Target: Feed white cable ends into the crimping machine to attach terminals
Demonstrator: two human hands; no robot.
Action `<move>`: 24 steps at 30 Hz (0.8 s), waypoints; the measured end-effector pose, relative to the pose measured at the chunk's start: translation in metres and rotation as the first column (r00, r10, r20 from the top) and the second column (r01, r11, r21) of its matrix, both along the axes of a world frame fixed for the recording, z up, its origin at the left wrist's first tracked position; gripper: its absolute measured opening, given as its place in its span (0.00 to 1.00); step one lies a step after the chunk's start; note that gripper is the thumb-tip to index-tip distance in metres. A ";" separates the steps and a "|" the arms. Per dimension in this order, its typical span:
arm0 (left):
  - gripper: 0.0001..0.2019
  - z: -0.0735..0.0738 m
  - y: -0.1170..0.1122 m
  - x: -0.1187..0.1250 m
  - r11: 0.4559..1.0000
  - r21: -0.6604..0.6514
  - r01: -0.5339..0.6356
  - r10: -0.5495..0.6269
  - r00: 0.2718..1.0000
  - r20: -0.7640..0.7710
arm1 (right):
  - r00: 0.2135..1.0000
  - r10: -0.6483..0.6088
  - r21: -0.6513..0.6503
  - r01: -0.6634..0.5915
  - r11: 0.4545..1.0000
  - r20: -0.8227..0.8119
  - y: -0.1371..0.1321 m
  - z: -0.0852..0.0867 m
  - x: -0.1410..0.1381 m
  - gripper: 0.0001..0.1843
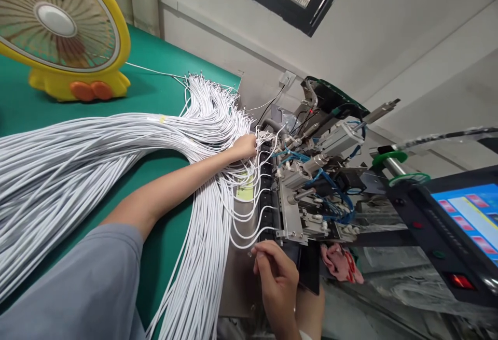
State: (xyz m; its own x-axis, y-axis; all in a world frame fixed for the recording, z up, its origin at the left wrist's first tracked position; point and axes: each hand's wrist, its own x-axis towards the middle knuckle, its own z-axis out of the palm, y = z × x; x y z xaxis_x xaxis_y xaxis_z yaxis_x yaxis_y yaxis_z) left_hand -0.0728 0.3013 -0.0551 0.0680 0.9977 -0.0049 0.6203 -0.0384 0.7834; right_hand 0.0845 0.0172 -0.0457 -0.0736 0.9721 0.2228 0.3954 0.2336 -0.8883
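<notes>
A thick bundle of white cables (78, 153) fans across the green table (155, 70) toward a small machine (311, 184). My left hand (245, 147) reaches over the bundle, fingers closed on cable ends next to the machine's feed row. My right hand (274, 272) is near the front of the machine, fingers pinched on the end of one white cable (245, 241) that loops from the feed slots. Several cable ends (252, 195) curve into the machine's black holder strip.
A yellow desk fan (62, 29) stands at the table's back left. Right of the machine is a control box with a lit touch screen (470, 215) and a red switch (461, 281). A pink cloth (340, 262) lies below the machine. A wall and window frame are behind.
</notes>
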 end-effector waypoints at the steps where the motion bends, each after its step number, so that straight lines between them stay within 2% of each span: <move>1: 0.10 0.000 0.001 0.000 1.000 -0.007 -0.013 0.014 0.999 0.035 | 1.000 -0.004 -0.005 0.004 1.000 -0.002 0.000 0.000 0.000 0.07; 4: 0.09 0.001 0.005 0.001 0.998 -0.040 -0.054 0.060 0.984 0.169 | 1.000 -0.011 -0.010 0.010 1.000 -0.010 0.000 0.000 0.000 0.08; 7: 0.11 0.009 0.004 0.002 0.996 -0.073 -0.053 0.076 0.930 0.358 | 1.000 -0.011 -0.006 0.011 1.000 -0.009 0.000 0.001 0.001 0.08; 10: 0.10 0.024 -0.002 0.003 0.999 -0.034 0.009 0.012 0.820 0.572 | 1.000 -0.017 -0.014 0.017 1.000 0.010 0.000 0.002 0.002 0.09; 14: 0.08 0.052 -0.015 0.001 0.989 0.092 0.118 -0.145 0.614 0.776 | 1.000 -0.020 -0.026 0.020 0.999 0.012 0.000 0.004 0.002 0.10; 17: 0.15 0.074 -0.027 0.002 0.967 0.181 0.179 -0.247 0.490 0.836 | 1.000 -0.021 -0.025 0.020 0.999 -0.008 0.000 0.003 0.003 0.10; 20: 0.21 0.094 -0.042 0.005 0.937 0.264 0.228 -0.338 0.408 0.848 | 0.999 -0.025 -0.030 0.024 0.999 -0.034 0.000 -0.001 0.005 0.11; 24: 0.22 0.114 -0.063 0.011 0.854 0.422 0.305 -0.502 0.267 0.823 | 0.997 -0.022 -0.003 0.022 1.000 -0.069 -0.001 -0.010 0.008 0.11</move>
State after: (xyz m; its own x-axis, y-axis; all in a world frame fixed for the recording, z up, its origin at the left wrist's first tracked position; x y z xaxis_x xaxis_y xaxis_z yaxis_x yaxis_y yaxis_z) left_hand -0.0616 0.2383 0.0589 0.3268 0.8171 0.4749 -0.5625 -0.2357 0.7925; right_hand 0.0921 0.0166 -0.0553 -0.0369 0.9739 0.2242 0.3379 0.2233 -0.9143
